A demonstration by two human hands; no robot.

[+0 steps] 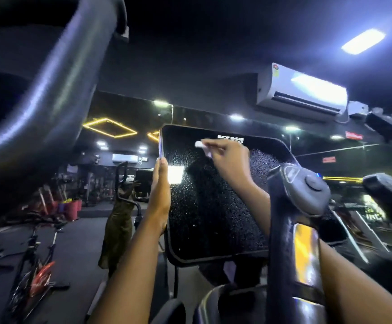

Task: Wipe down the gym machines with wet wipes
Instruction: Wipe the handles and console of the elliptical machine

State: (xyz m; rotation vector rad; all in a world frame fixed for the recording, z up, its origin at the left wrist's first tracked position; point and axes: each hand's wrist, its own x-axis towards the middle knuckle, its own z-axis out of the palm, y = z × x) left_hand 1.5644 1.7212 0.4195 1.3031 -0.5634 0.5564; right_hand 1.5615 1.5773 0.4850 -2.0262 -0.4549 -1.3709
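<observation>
Head view, the only 1 here.

Step in hand: wiping the black screen [213, 202] of a gym machine. The glass is beaded with fine droplets over most of its face. A darker, drier-looking band runs diagonally down from the top centre.

Right hand [228, 161]: arm reaches up from the lower right, passing behind the grey handlebar [300, 202]. The wrist is bent and the fingers are bunched around a small white wet wipe [199, 144]. The wipe sits against the top of the screen, just left of the white logo.

Left hand [160, 190]: forearm rises from the bottom centre. The hand lies edge-on along the screen's left rim with the fingers straight, pressing flat to brace it. It grasps nothing that I can see.

Judgement: early to middle of this surface, since most of it looks wet and unwiped. The next move likely calls for long strokes down and across the beaded areas, with the left hand holding the panel steady.

Around: a thick curved bar [40, 85] at upper left, an air conditioner [302, 92] on the wall, and bikes across the dim floor.
</observation>
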